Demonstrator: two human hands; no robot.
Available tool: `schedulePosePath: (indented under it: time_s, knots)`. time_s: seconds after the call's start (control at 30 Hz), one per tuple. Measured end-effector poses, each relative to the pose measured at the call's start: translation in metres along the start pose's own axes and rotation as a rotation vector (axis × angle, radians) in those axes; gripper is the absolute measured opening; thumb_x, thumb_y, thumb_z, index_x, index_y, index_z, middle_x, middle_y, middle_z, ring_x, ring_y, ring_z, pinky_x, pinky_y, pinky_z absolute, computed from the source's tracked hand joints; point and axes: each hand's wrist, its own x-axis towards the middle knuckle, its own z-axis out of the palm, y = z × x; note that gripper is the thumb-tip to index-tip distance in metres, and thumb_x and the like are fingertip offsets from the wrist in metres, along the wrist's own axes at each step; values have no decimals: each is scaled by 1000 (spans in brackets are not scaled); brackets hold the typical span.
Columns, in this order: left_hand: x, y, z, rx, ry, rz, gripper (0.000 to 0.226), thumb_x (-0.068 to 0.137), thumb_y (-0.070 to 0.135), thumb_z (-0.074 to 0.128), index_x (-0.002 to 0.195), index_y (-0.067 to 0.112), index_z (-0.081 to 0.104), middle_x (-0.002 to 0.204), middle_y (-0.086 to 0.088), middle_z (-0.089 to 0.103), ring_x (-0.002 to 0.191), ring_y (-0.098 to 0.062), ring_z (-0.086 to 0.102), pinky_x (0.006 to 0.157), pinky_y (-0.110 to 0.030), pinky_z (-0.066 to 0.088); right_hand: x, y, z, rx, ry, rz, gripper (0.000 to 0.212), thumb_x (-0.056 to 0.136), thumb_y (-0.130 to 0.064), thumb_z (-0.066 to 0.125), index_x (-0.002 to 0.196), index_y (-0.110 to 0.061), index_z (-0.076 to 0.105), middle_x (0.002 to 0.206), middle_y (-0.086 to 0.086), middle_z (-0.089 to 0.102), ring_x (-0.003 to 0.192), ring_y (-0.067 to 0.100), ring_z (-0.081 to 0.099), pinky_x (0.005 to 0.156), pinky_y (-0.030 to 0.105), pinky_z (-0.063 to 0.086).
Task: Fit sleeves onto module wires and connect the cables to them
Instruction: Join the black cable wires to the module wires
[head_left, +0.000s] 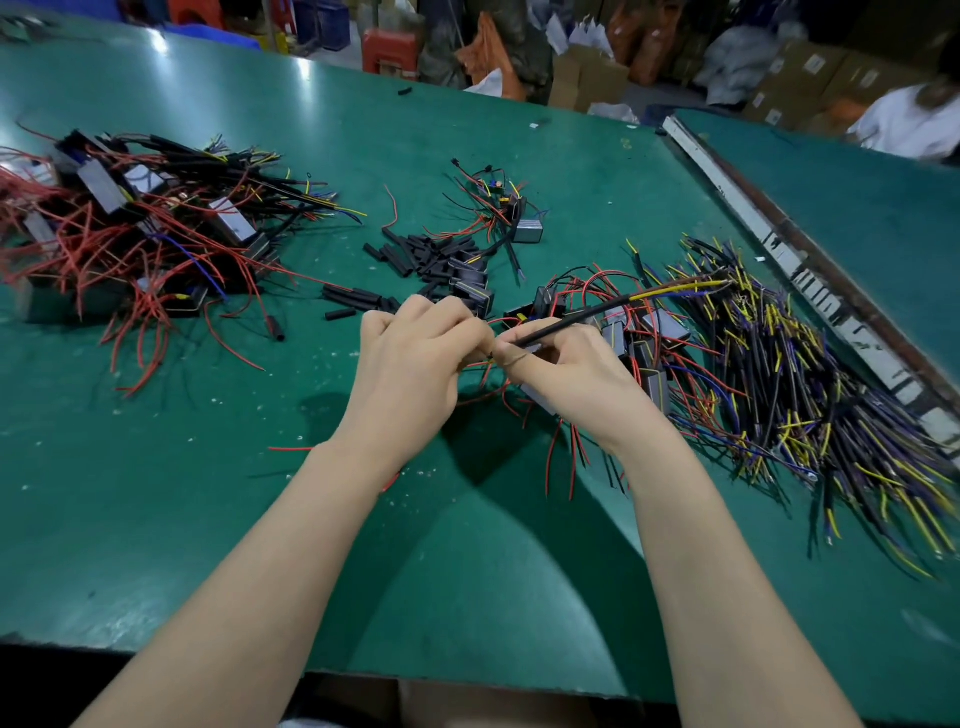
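Hands meet at bench centre, fingertips nearly touching over the green table (208, 519). Right hand (566, 374) pinches a black cable (571, 322) near its lower end; the cable runs up and away to the right of the grip, ending in yellow and blue cores. Left hand (410, 364) has fingers curled, pinching thin red module wires (483, 366) right at the meeting point; whether a sleeve sits between the fingertips cannot be told. Just beyond and right of the grip, touching the right hand's far side, a cluster of small grey modules (654, 332) with red leads. Farther right, a large heap of black cables with yellow and blue ends (789, 374). Beyond the left hand, loose black sleeves (426, 254) scattered; behind them one module with a small circuit board (524, 228). Far left of the grip, a big pile of finished modules with red wires (130, 223). A worn strip (810, 275) divides this table from the next. No legible writing; labels on distant cardboard boxes (810, 73) too blurred to read.
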Motion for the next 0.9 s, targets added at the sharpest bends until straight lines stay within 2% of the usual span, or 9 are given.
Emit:
schedulePosePath:
  time_s: [0.07, 0.23, 0.4, 0.47, 0.6, 0.67, 0.73, 0.8, 0.9]
  knots:
    - [-1, 0, 1, 24, 20, -22, 34, 78, 9, 35, 83, 22, 66, 86, 6, 61, 84, -24, 49, 68, -33, 20, 1, 1, 3, -66, 43, -36, 4, 91, -22, 65, 87, -22, 67, 75, -24, 58, 70, -14, 51, 72, 12, 38]
    - [-3, -2, 12, -38, 68, -117, 14, 83, 7, 58, 83, 20, 63, 87, 7, 59, 88, -16, 42, 66, -29, 11, 1, 1, 7, -111, 118, -83, 5, 89, -17, 67, 90, -21, 65, 94, -7, 60, 91, 7, 55, 83, 19, 41]
    - [-2, -1, 15, -162, 84, -252, 13, 89, 13, 57, 87, 26, 62, 89, 17, 48, 93, -12, 39, 62, -30, 9, 1, -2, 7, -98, 120, -153, 13, 89, -17, 68, 86, -27, 60, 92, -6, 55, 89, 10, 54, 84, 22, 41]
    - [-2, 0, 15, -228, 70, -307, 11, 92, 17, 57, 88, 27, 61, 90, 17, 49, 97, -12, 40, 65, -31, 12, 1, -2, 8, -106, 137, -191, 12, 89, -16, 67, 86, -25, 60, 91, -7, 53, 87, 9, 52, 82, 21, 41]
    - [0, 3, 14, -335, 35, -395, 13, 94, 21, 55, 87, 31, 58, 90, 18, 51, 103, -13, 42, 74, -30, 18, 2, -2, 13, -175, 183, -271, 10, 88, -14, 68, 88, -6, 61, 90, -1, 49, 80, -2, 45, 74, 8, 34]
    - [1, 4, 12, -389, 20, -434, 18, 94, 23, 55, 82, 36, 54, 91, 19, 54, 105, -12, 43, 79, -30, 20, 2, -3, 16, -190, 209, -290, 10, 89, -12, 66, 88, -4, 60, 90, -1, 47, 77, -2, 41, 72, 11, 34]
    - [2, 5, 9, -460, 19, -453, 23, 93, 27, 56, 75, 40, 53, 88, 24, 56, 105, -13, 46, 87, -32, 25, 1, -4, 19, -209, 255, -295, 9, 89, -11, 65, 89, -4, 59, 91, -3, 46, 75, 3, 38, 71, 21, 36]
    - [2, 5, 6, -531, 24, -444, 25, 92, 32, 57, 70, 45, 52, 84, 29, 58, 102, -15, 50, 97, -41, 34, -1, -4, 21, -225, 309, -299, 8, 90, -12, 64, 89, -5, 59, 91, -4, 47, 78, 3, 39, 69, 28, 37]
    - [4, 1, 6, -642, 38, -455, 17, 83, 42, 52, 68, 45, 59, 79, 29, 63, 95, -13, 58, 97, -52, 40, -1, -5, 23, -223, 347, -312, 10, 91, -13, 63, 90, -4, 61, 91, -3, 48, 79, 1, 40, 69, 24, 37]
